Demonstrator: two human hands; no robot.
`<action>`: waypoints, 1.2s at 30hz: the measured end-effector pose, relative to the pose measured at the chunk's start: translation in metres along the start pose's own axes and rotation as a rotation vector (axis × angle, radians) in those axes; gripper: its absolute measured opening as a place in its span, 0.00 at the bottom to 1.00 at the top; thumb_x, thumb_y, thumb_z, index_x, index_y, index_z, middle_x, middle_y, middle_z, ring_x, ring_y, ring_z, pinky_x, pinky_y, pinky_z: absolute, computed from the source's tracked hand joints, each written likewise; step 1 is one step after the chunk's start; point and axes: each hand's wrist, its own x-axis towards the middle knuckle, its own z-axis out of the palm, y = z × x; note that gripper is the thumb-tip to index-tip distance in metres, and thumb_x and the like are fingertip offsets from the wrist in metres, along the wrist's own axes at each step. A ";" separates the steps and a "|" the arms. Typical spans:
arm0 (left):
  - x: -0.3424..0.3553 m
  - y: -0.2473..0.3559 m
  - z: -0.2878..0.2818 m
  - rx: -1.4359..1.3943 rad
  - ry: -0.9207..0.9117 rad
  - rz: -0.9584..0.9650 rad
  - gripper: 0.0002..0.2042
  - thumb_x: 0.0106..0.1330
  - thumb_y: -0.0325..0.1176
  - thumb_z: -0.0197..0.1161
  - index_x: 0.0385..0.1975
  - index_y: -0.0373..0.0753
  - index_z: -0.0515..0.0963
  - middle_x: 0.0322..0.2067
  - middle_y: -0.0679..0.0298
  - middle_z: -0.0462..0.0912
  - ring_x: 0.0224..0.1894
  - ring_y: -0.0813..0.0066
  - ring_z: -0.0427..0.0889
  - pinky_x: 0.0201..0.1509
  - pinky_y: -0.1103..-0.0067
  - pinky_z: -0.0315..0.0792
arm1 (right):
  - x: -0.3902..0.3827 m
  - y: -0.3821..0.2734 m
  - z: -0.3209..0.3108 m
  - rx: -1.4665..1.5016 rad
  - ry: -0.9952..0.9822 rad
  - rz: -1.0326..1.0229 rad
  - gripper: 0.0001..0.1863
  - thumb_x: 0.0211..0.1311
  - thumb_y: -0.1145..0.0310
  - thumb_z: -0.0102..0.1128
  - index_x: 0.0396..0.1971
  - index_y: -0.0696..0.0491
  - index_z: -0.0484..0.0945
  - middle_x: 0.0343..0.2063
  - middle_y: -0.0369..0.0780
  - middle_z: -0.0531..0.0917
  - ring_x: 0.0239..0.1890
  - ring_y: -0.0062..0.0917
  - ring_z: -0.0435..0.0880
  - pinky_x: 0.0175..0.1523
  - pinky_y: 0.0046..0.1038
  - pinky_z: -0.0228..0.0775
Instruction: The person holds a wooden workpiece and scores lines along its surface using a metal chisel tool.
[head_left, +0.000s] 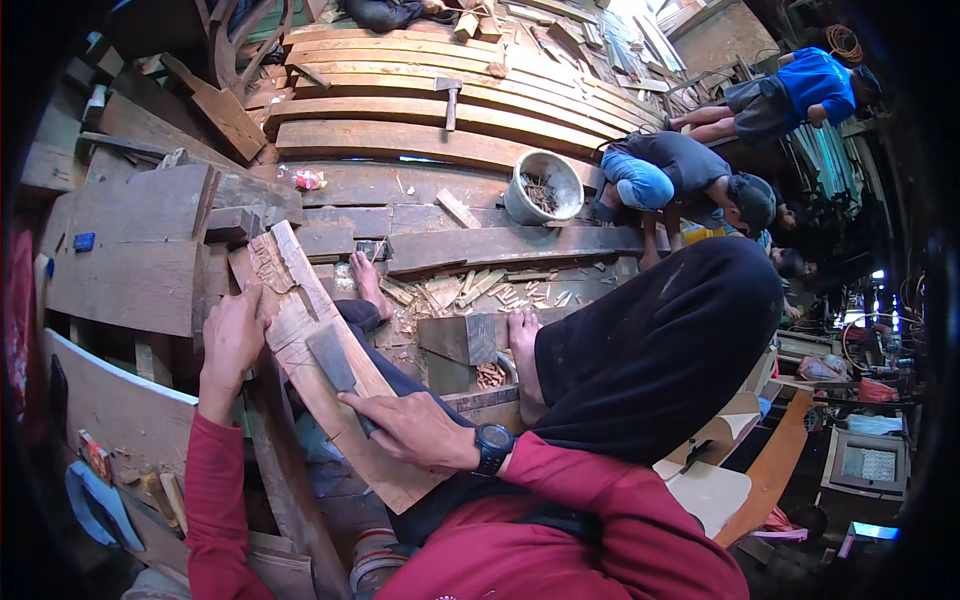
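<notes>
A light wooden board (pixel 320 400) with a roughly carved far end lies slantwise across my lap. My left hand (pixel 235 335) grips its left edge, fingers closed beside the carved patch (pixel 270 262). On the board's face rests a wide, flat grey blade (pixel 330 358), seemingly a broad chisel. My right hand (pixel 415 428), with a black watch on the wrist, is closed over its near end; the palm hides most of the handle. Wood chips (pixel 490 290) litter the floor beyond my bare feet.
Long planks (pixel 400 145) lie ahead, bearing a hatchet (pixel 450 105). A bucket (pixel 543 188) stands beside a crouching person (pixel 680 180); another person (pixel 790 95) is farther right. A squared block (pixel 457 340) sits between my feet. Large boards (pixel 130 250) and a blue-handled saw (pixel 100 505) are left.
</notes>
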 end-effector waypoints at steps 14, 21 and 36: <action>0.001 0.000 -0.003 -0.023 -0.044 -0.050 0.21 0.57 0.32 0.70 0.52 0.41 0.78 0.39 0.45 0.84 0.43 0.42 0.83 0.45 0.56 0.77 | 0.002 -0.006 -0.003 0.041 0.079 -0.077 0.30 0.52 0.73 0.61 0.60 0.55 0.73 0.37 0.46 0.85 0.33 0.39 0.85 0.37 0.37 0.78; -0.001 -0.004 0.000 -0.024 0.019 0.012 0.18 0.59 0.31 0.69 0.48 0.38 0.76 0.35 0.44 0.84 0.40 0.41 0.84 0.43 0.55 0.78 | 0.004 -0.009 -0.003 0.027 -0.051 -0.016 0.27 0.56 0.69 0.60 0.59 0.55 0.73 0.36 0.46 0.86 0.34 0.40 0.85 0.38 0.38 0.77; 0.001 -0.011 0.006 -0.033 0.028 0.036 0.17 0.59 0.31 0.69 0.48 0.37 0.76 0.34 0.43 0.84 0.39 0.41 0.83 0.42 0.55 0.77 | 0.002 -0.006 -0.001 0.042 -0.007 -0.033 0.28 0.52 0.72 0.61 0.58 0.53 0.75 0.41 0.46 0.86 0.35 0.40 0.86 0.39 0.38 0.78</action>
